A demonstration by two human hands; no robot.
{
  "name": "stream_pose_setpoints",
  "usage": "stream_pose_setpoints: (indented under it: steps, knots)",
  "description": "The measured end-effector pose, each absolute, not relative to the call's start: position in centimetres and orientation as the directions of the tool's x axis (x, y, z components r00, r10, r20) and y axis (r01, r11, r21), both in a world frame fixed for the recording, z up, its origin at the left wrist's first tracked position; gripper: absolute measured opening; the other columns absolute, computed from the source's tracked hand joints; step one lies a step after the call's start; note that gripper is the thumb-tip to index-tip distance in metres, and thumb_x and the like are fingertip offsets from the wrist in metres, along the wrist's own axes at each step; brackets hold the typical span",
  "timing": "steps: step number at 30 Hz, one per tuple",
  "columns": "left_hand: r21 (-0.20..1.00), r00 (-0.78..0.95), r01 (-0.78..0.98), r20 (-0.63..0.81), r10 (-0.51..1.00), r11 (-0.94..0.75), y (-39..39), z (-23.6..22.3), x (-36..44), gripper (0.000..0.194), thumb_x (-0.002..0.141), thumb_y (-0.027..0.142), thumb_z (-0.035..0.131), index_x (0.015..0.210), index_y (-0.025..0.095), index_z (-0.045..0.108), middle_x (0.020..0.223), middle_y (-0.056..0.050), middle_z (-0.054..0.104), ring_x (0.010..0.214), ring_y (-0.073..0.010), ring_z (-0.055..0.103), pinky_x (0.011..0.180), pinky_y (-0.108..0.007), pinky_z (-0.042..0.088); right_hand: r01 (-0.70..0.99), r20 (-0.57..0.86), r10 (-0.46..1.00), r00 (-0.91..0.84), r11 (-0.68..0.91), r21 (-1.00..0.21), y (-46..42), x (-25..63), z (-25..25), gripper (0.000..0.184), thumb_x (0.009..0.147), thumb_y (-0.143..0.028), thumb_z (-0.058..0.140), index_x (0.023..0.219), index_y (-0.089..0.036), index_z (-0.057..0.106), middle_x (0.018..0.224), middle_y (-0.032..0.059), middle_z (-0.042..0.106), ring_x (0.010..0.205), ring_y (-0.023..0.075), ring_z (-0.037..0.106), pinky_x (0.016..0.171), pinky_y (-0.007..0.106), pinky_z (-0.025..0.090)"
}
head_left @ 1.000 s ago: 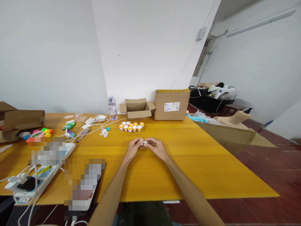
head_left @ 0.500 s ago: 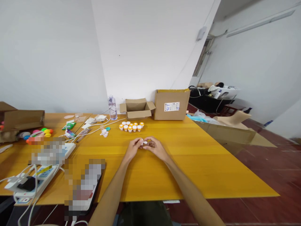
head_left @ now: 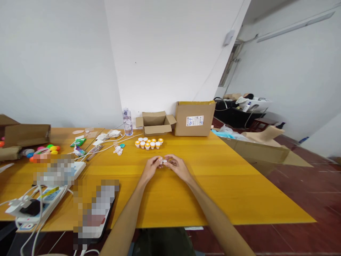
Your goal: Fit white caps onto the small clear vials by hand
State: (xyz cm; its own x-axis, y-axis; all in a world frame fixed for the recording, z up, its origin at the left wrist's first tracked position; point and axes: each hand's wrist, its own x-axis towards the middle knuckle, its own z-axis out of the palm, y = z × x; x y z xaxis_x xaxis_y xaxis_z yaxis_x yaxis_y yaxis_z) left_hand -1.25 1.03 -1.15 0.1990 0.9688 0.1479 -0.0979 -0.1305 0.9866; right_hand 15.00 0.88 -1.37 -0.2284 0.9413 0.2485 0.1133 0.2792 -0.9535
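Note:
Over the middle of the yellow table, my left hand and my right hand meet fingertip to fingertip. Between them is a small white piece, mostly covered by the fingers; its exact kind is too small to make out. The left thumb and fingers pinch it from one side, and the right thumb and forefinger close on its other side. Just beyond the hands stands a cluster of several small white and orange capped pieces, set close together in rows.
Behind the cluster sit an open cardboard box, a taller closed carton and a clear bottle. To the left lie a phone, power strips, cables, a green packet and colourful toys.
The right fingers have shifted slightly on the white piece, with the thumb closer to the left hand. Everything else on the table stays put.

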Motion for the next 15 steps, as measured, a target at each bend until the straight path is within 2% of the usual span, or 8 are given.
stream_pose_setpoints:
  steps: [3,8,15]
  knots:
    - [0.987,0.197,-0.096,0.149,0.969,-0.132,1.0,-1.1,-1.25,0.04,0.067,0.053,0.068,0.082,0.016,0.07,0.073,-0.003,0.068,0.064,-0.0152,0.059,0.064,-0.027,0.047,0.108,0.234,0.945,-0.229,0.263,-0.959,0.82,14.97,-1.25,0.03,0.068,-0.043,0.069,0.088,-0.021,0.064,0.082,0.0009,0.066,0.066,0.0142,0.061,0.061,0.027,0.05]
    - [0.986,0.182,-0.097,0.152,0.971,-0.136,1.12,-1.2,-1.26,0.04,0.066,0.052,0.069,0.081,0.015,0.069,0.074,-0.003,0.069,0.065,-0.0157,0.059,0.065,-0.027,0.048,0.068,0.26,0.938,-0.23,0.282,-0.957,1.15,14.91,-1.52,0.034,0.06,-0.04,0.076,0.087,-0.022,0.065,0.089,0.0017,0.067,0.074,0.0153,0.063,0.069,0.028,0.052]
    - [0.986,0.196,-0.112,0.148,0.969,-0.128,1.24,-1.33,-1.24,0.04,0.066,0.052,0.069,0.081,0.015,0.069,0.07,-0.003,0.068,0.064,-0.0156,0.06,0.065,-0.027,0.048,0.076,0.253,0.936,-0.243,0.279,-0.957,1.35,15.17,-1.79,0.035,0.064,-0.041,0.074,0.093,-0.023,0.065,0.092,0.0021,0.068,0.076,0.0167,0.065,0.073,0.031,0.052]
